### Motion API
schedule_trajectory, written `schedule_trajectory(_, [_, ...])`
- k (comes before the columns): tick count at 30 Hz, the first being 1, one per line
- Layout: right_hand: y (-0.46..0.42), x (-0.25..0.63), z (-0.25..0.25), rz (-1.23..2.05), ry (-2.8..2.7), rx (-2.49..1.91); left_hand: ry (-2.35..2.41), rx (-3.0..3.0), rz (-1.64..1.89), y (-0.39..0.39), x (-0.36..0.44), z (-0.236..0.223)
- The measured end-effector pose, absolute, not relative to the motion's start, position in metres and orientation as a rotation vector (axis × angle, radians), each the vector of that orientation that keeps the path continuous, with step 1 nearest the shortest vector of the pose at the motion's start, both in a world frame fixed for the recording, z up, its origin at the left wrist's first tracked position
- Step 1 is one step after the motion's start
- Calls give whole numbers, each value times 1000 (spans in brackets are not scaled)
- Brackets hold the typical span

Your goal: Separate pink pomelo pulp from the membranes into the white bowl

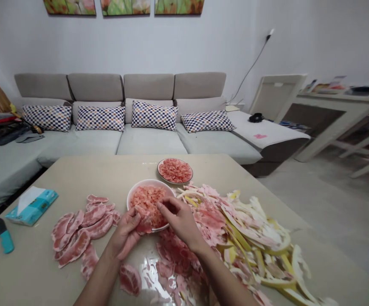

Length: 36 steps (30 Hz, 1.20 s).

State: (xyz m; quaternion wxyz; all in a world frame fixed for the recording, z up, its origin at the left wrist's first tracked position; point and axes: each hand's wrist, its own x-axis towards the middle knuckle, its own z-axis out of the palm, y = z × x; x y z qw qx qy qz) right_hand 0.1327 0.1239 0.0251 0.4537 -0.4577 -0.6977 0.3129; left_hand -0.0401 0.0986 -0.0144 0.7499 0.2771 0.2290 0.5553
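My left hand (127, 233) grips a pink pomelo segment (144, 220) at the near left rim of a white bowl (129, 192). Loose pomelo pulp (147, 197) fills the bowl. Over the bowl's right side my right hand (179, 219) is closed in a pinch, thumb against fingers; whatever is between the fingertips is too small to make out. Behind the bowl stands a dark-rimmed plate (191, 175) heaped with more pulp. Several unpeeled segments (76, 246) lie left of my left hand, and a single segment (130, 279) lies near my left forearm.
A big pile of yellow-white rind and pink membranes (251, 242) covers the table's right side. At the left are a blue tissue pack (33, 207) and a knife with a teal handle (6, 238). Behind the table (108, 170) stands a sofa (149, 140) with patterned cushions.
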Motion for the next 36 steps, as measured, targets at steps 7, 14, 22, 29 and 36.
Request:
schedule_trajectory(7, [130,132,9,852,-1866,-1161,535,551,1299,101,-35,-13])
schedule_trajectory(14, [111,111,15,1037,-1695,-1087,630,629,1369,96,-28,-10])
schedule_trajectory(22, [97,108,24,936,-1686,-1069,730,625,1334,90,-29,1])
schedule_trajectory(29, [97,107,15,1071,-1545,-1106,681,600,1312,91,-30,0])
schedule_trajectory(36, [100,125,20,783,-1739,-1102,848,692,1407,93,-33,-1])
